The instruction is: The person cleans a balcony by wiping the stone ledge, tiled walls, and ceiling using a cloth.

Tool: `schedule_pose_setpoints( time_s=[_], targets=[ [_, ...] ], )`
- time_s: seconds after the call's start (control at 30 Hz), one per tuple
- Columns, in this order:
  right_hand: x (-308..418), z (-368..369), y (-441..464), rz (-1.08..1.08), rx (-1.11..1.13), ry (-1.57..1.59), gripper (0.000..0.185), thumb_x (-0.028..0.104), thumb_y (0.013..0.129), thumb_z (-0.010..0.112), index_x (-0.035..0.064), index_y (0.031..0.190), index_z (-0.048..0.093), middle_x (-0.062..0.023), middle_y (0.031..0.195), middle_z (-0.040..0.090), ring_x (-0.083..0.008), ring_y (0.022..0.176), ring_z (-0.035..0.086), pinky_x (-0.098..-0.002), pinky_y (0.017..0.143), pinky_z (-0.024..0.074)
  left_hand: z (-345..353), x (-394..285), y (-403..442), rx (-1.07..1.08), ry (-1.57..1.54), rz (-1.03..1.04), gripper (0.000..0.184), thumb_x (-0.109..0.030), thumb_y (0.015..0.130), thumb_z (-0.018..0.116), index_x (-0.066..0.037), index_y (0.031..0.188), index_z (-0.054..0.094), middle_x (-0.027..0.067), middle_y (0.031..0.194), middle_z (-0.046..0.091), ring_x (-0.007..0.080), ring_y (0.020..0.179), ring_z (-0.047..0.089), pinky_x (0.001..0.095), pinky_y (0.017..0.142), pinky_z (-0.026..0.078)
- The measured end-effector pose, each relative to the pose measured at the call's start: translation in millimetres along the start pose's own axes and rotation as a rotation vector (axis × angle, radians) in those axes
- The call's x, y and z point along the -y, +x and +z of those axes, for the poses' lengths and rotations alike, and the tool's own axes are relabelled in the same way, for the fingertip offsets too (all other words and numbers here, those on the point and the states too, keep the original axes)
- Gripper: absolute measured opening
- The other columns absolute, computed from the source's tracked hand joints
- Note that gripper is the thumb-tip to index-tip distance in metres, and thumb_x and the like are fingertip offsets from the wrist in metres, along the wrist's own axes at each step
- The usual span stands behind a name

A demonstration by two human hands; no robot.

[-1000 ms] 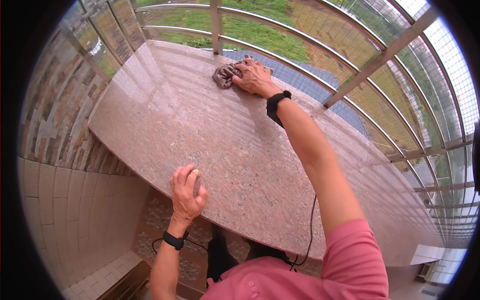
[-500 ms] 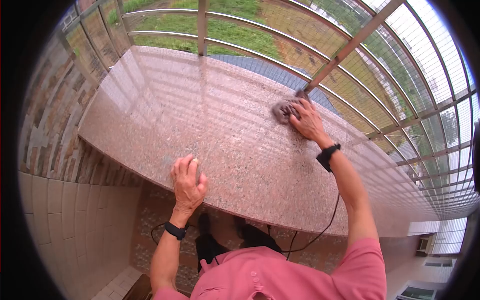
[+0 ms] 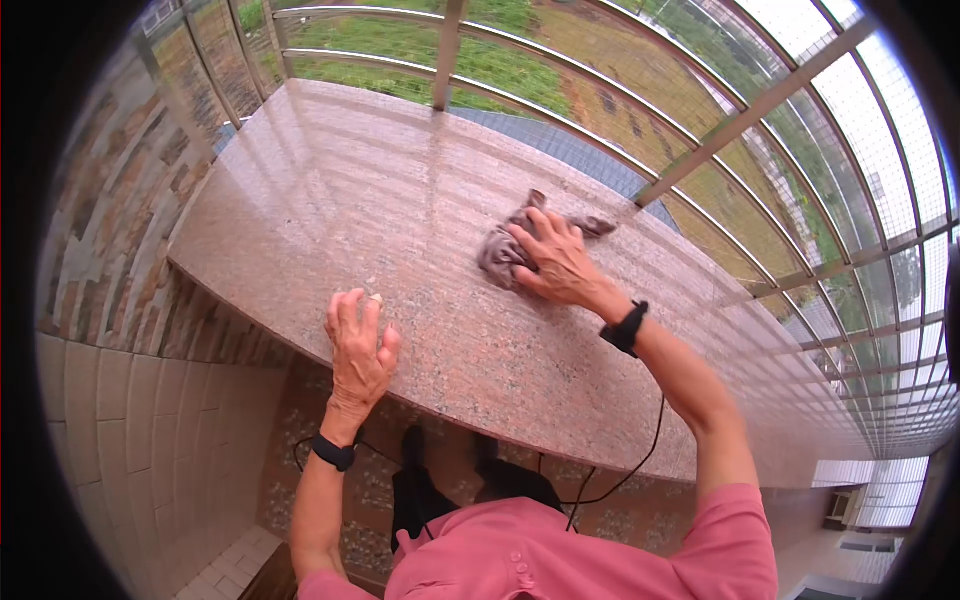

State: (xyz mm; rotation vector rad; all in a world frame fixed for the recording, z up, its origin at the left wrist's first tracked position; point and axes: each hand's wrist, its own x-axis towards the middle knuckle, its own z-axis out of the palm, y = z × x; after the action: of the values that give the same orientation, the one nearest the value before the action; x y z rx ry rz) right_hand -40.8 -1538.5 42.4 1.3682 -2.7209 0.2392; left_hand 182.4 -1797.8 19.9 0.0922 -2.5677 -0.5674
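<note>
My right hand (image 3: 556, 262) presses a crumpled, dark brown cloth (image 3: 505, 257) onto the pinkish speckled stone slab (image 3: 420, 230), its fingers bent over the fabric. Loose ends of the cloth stick out beyond the fingertips, towards the railing. Near the slab's front edge rests my left hand (image 3: 360, 350), with slightly curved fingers, thumb apart and no object visible in it. A pale band or wrap shows on one of its fingers. Each wrist wears a black strap.
A metal railing (image 3: 446, 60) with wire mesh runs along the slab's far side. Stone-patterned wall (image 3: 110, 220) and beige tiles (image 3: 140, 440) stand on the left. A black cable (image 3: 645, 450) hangs by the front edge, above the patterned floor.
My right hand has drawn the cloth away from the railing, left and towards me across the slab. The left hand stays at the front edge. The view has shifted slightly.
</note>
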Motion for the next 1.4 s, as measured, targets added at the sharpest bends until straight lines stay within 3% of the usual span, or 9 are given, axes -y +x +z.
schedule_pose_setpoints(
  time_s=[0.27, 0.37, 0.63, 0.93, 0.97, 1.03, 1.1, 1.2, 1.4],
  targets=[
    [32, 32, 145, -0.096, -0.024, -0.043, 0.072, 0.052, 0.08, 0.063, 0.0116, 0.138, 0.049, -0.021, 0.139, 0.04, -0.0387, 0.123, 0.041, -0.0598, 0.092, 0.0378, 14, 10, -1, 0.041, 0.107, -0.077, 0.047, -0.021, 0.076, 0.068, -0.002, 0.117, 0.055, 0.0228, 0.126, 0.044, 0.0448, 0.12, 0.04, 0.057, 0.104, 0.033],
    [42, 31, 199, 0.039, 0.123, -0.014, 0.075, 0.055, 0.084, 0.059, 0.0121, 0.143, 0.043, -0.0212, 0.144, 0.036, -0.0427, 0.13, 0.038, -0.0646, 0.097, 0.0353, 10, 10, 2, 0.042, 0.043, -0.102, 0.046, -0.02, 0.075, 0.068, -0.002, 0.116, 0.056, 0.0223, 0.125, 0.045, 0.0444, 0.12, 0.04, 0.0566, 0.104, 0.033],
    [48, 42, 270, 0.205, 0.134, -0.014, 0.069, 0.053, 0.085, 0.057, 0.0184, 0.143, 0.046, -0.0181, 0.148, 0.037, -0.0423, 0.135, 0.035, -0.0629, 0.106, 0.0302, 8, 13, 3, -0.004, -0.016, -0.128, 0.04, -0.013, 0.075, 0.064, -0.003, 0.113, 0.057, 0.0203, 0.123, 0.048, 0.0433, 0.12, 0.042, 0.0537, 0.102, 0.034],
    [92, 27, 163, -0.043, 0.269, -0.099, 0.068, 0.054, 0.089, 0.05, 0.0239, 0.149, 0.037, -0.0143, 0.157, 0.026, -0.0388, 0.141, 0.026, -0.0636, 0.104, 0.0305, 17, 19, 0, -0.057, -0.017, -0.095, 0.039, -0.008, 0.079, 0.056, 0.001, 0.117, 0.053, 0.0214, 0.122, 0.049, 0.0422, 0.118, 0.044, 0.0535, 0.102, 0.034],
    [97, 31, 139, -0.109, 0.194, -0.162, 0.066, 0.051, 0.089, 0.05, 0.0211, 0.148, 0.039, -0.0141, 0.152, 0.029, -0.036, 0.135, 0.031, -0.0576, 0.097, 0.0379, 18, 20, -1, -0.075, -0.007, -0.101, 0.04, -0.007, 0.079, 0.055, 0.001, 0.118, 0.052, 0.0214, 0.121, 0.049, 0.0415, 0.118, 0.044, 0.0527, 0.102, 0.034],
    [106, 34, 91, -0.219, 0.081, -0.204, 0.069, 0.051, 0.087, 0.052, 0.0189, 0.147, 0.04, -0.0147, 0.148, 0.033, -0.0343, 0.128, 0.035, -0.0533, 0.094, 0.0402, 19, 20, -2, -0.112, -0.045, -0.105, 0.041, -0.007, 0.08, 0.055, 0.001, 0.119, 0.051, 0.0213, 0.121, 0.049, 0.0411, 0.117, 0.045, 0.052, 0.103, 0.034],
    [125, 12, 45, -0.221, 0.275, -0.169, 0.072, 0.054, 0.089, 0.051, 0.0197, 0.15, 0.034, -0.0143, 0.154, 0.028, -0.0344, 0.136, 0.029, -0.0553, 0.098, 0.0368, 21, 22, -3, -0.132, -0.088, -0.124, 0.043, -0.005, 0.082, 0.051, 0.002, 0.125, 0.048, 0.0233, 0.122, 0.049, 0.0429, 0.117, 0.045, 0.051, 0.103, 0.034],
    [135, 2, -31, -0.287, 0.196, -0.047, 0.076, 0.05, 0.079, 0.066, 0.0171, 0.144, 0.042, -0.0148, 0.148, 0.033, -0.0352, 0.133, 0.032, -0.0536, 0.095, 0.038, 21, 22, -3, -0.093, -0.027, -0.112, 0.043, -0.004, 0.081, 0.054, 0.001, 0.123, 0.048, 0.0207, 0.121, 0.049, 0.0406, 0.118, 0.045, 0.0506, 0.103, 0.035],
    [84, -22, -85, -0.184, 0.215, 0.023, 0.076, 0.046, 0.078, 0.068, 0.0191, 0.144, 0.043, -0.0148, 0.147, 0.035, -0.0331, 0.132, 0.034, -0.0522, 0.1, 0.034, 20, 22, -3, -0.046, -0.005, -0.102, 0.04, -0.001, 0.081, 0.055, 0.001, 0.121, 0.052, 0.019, 0.122, 0.049, 0.0391, 0.12, 0.044, 0.0501, 0.104, 0.035]
  ],
)
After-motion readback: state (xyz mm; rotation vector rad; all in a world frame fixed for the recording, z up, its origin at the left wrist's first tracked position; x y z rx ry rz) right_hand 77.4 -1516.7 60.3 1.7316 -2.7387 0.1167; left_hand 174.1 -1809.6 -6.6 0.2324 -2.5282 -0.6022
